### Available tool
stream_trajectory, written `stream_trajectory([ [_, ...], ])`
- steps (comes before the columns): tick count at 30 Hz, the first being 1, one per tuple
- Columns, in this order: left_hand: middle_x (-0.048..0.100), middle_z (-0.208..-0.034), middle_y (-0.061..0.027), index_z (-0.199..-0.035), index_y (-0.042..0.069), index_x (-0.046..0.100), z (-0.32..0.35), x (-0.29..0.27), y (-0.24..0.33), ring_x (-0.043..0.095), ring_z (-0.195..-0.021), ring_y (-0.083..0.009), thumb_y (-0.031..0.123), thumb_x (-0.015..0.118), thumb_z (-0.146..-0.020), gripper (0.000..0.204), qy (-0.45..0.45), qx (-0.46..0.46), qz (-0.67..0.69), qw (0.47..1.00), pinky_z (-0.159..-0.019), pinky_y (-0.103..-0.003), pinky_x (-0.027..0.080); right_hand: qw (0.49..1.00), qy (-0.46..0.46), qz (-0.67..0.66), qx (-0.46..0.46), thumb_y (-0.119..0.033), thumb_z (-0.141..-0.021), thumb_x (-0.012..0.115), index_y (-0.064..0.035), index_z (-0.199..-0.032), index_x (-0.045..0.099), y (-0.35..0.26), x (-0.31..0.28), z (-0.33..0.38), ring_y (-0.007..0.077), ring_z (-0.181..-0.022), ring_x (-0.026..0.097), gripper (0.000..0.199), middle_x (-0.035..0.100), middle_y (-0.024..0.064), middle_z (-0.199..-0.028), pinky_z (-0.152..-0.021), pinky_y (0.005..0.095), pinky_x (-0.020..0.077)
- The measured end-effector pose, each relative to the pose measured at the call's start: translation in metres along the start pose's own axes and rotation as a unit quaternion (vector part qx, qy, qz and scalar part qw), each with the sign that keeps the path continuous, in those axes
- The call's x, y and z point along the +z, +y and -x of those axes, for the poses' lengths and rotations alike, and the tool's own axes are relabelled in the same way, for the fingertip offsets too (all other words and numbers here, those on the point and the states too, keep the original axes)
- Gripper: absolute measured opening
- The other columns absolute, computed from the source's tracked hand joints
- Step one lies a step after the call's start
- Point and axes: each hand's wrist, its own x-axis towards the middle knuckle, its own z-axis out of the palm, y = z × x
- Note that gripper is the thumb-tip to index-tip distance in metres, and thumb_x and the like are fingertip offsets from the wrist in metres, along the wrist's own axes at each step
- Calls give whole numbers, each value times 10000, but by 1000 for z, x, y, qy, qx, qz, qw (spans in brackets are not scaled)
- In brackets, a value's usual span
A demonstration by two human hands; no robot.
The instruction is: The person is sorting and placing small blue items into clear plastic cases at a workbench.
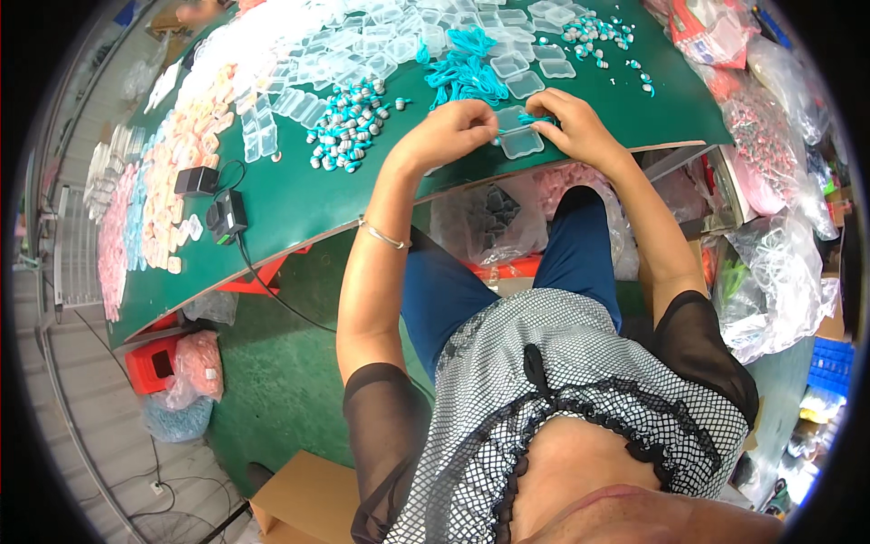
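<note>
A small clear plastic case [522, 143] lies with its lid open at the table's near edge, between my two hands. My left hand [458, 131] is closed at its left side, fingertips pinched together beside a small teal bit; what they grip is mostly hidden. At the right side, my right hand [576, 125] curls thumb and fingers around a bit of teal cord [533, 119] over the case. Just beyond lies a bundle of teal cords [464, 74]. Left of my left hand is a pile of grey-and-white striped earplugs with teal ends [349, 125].
Many clear cases [362, 41] cover the far part of the green table [290, 195]. More striped pieces [598, 34] lie at the far right. Peach-coloured pieces [177, 181] and a black adapter [227, 216] with a cable lie left. Plastic bags [770, 272] crowd the right side.
</note>
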Motion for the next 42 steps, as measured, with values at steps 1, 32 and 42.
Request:
stream_trajectory([
  [1,650,-871,-27,-912,18,636,-7,5,-3,552,-826,-124,152,607,-897,137,0,-1,1,1000,-758,-282,462,1000,-1,-1,0,-67,-800,695,-60,-1000,600,0,1,1,275,-870,632,222,626,92,-928,-747,373,503],
  [32,648,-933,-68,-928,97,708,8,70,20,608,-883,-281,261,795,-713,284,197,28,-310,930,-723,-423,427,951,36,276,132,-167,-850,641,-202,-1022,704,163,-11,-111,294,-1028,627,186,654,50,-1045,-820,473,499],
  [42,644,-942,-70,-948,96,695,16,87,15,601,-911,-288,253,793,-722,292,282,41,-308,908,-732,-417,421,994,44,-92,35,-99,-853,661,-10,-992,627,17,-18,-12,163,-776,610,169,647,76,-888,-734,300,500],
])
